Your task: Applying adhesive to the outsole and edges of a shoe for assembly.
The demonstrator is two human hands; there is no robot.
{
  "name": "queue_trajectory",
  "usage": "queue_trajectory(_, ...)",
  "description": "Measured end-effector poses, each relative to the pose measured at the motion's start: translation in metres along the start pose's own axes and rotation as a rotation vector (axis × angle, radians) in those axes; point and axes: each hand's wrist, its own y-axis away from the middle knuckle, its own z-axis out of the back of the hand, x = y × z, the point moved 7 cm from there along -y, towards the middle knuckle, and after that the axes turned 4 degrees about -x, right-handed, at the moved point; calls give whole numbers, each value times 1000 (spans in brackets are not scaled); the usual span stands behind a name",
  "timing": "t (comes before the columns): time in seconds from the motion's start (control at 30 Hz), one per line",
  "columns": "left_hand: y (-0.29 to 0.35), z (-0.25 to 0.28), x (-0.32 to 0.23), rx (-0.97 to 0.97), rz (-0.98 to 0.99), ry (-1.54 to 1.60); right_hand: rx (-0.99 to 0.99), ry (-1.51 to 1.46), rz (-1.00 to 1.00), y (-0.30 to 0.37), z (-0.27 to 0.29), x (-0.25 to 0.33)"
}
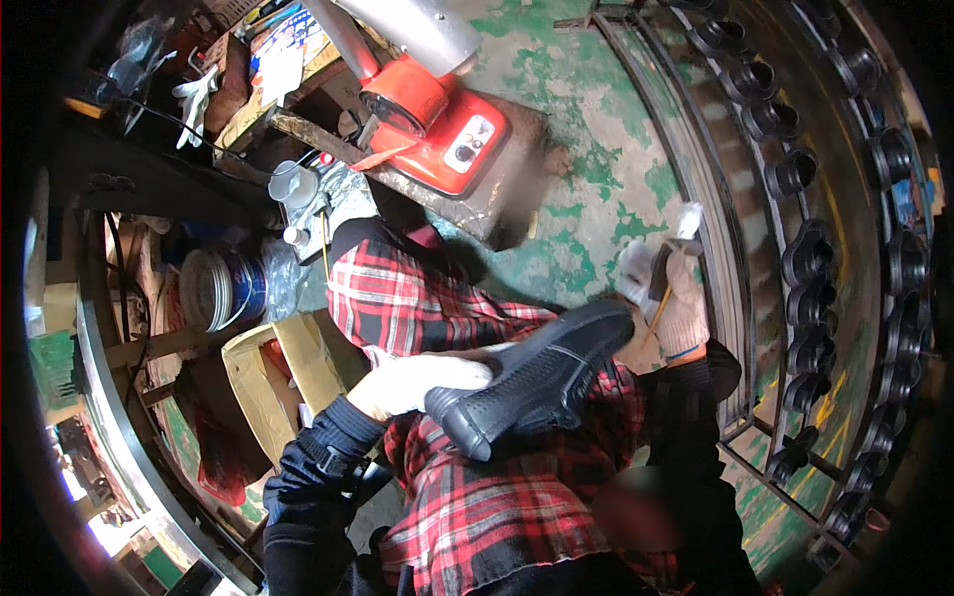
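A black shoe (532, 372) with a perforated side lies tilted across my lap, its heel toward me and its toe toward the far right. My left hand (427, 383), in a white glove, is closed on the shoe near its heel. To the right of the toe is my right hand (684, 303), in a pale knitted glove with its fingers curled in. A thin light-brown stick (659, 310) sticks out of that hand; its other end cannot be made out. Whitish, blurred material (636, 266) shows just beyond the fingers.
A red machine (452, 149) with a silver duct stands ahead on a low platform. A rack (795, 174) of black shoes runs along the right. To the left are a plastic cup (293, 184), a bucket (211, 288) and an opened cardboard box (253, 382).
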Motion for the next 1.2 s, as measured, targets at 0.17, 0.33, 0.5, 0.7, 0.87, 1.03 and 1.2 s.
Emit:
queue_trajectory(0.17, 12, 12, 22, -126, 62, 240, 305, 293, -208, 25, 26, -56)
queue_trajectory(0.33, 37, 35, 50, -372, -183, 376, 147, -112, -321, 39, 52, -91)
queue_trajectory(0.5, -14, 42, 50, -241, -148, 597, -103, 59, -241, 22, 60, -81)
queue_trajectory(0.7, -115, 33, -46, -61, -361, 620, -127, 10, 209, -70, 22, 18)
queue_trajectory(0.87, -185, 40, -119, -66, -439, 690, -17, -95, 285, -164, -19, 112)
queue_trajectory(1.03, -215, 53, -175, -107, -558, 739, -45, 143, 451, -186, -79, 172)
queue_trajectory(1.2, -196, 69, -183, -222, -607, 693, 22, 215, 425, -191, -133, 185)
